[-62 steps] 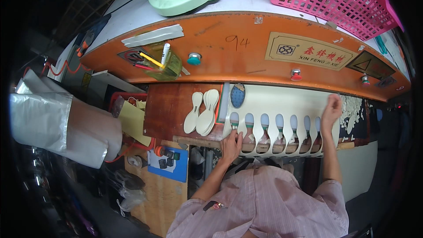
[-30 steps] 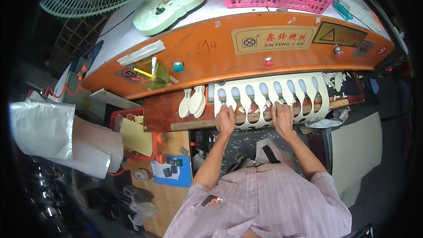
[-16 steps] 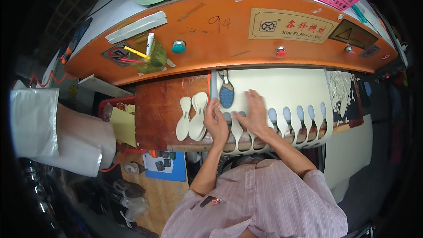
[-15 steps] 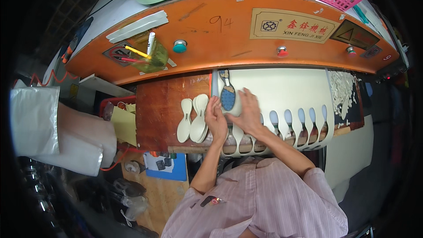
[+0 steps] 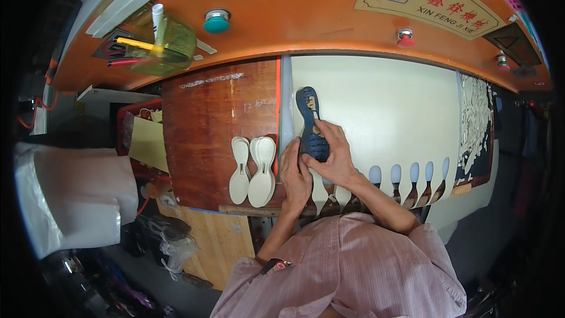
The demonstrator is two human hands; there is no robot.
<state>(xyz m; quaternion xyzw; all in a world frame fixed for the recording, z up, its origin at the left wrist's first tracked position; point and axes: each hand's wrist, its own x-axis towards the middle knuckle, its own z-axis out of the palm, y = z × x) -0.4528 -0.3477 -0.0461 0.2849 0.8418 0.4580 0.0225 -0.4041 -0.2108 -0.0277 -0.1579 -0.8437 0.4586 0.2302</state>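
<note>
Head: sheet [image 5: 388, 100], brown board [image 5: 203, 121], orange machine [image 5: 318, 20]

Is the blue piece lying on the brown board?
No, the blue piece is over the white sheet, with the left hand and right hand on it.
</note>
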